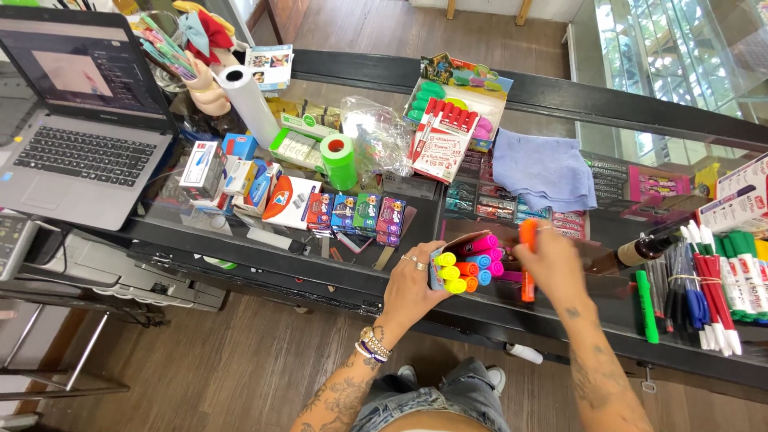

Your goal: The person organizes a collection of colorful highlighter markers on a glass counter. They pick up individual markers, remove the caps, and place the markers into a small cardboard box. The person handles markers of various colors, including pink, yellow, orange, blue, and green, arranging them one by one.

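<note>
Head view looks down on a glass-topped table (480,316) crowded with stationery. Near the middle, the left hand (412,284) grips a small open box of highlighters (470,264), its fingers (416,262) wrapped around the box's left side; the box is tilted so the caps face right, showing yellow, orange, blue and pink ones packed side by side. Just right of it, the right hand (552,260) holds an orange highlighter (527,268) upright, fingers closed around its upper part, the pen standing beside the box's open end and not yet among the others.

To the right, a bundle of pens and markers (708,300) in red, blue and black lies banded together, with a loose green marker (646,306) on its left and a dark bottle (640,250) lying just beyond. Farther right, green-capped markers (748,276) lie in a row. Behind the hands, a blue cloth (544,168) is spread on the glass, and left of it sits a blister pack of red markers (442,136). A row of small colourful boxes (356,214) lines the near left part of the table, with a green tape roll (338,158) and a white paper roll (248,100) behind. An open laptop (80,120) stands at the far left.
</note>
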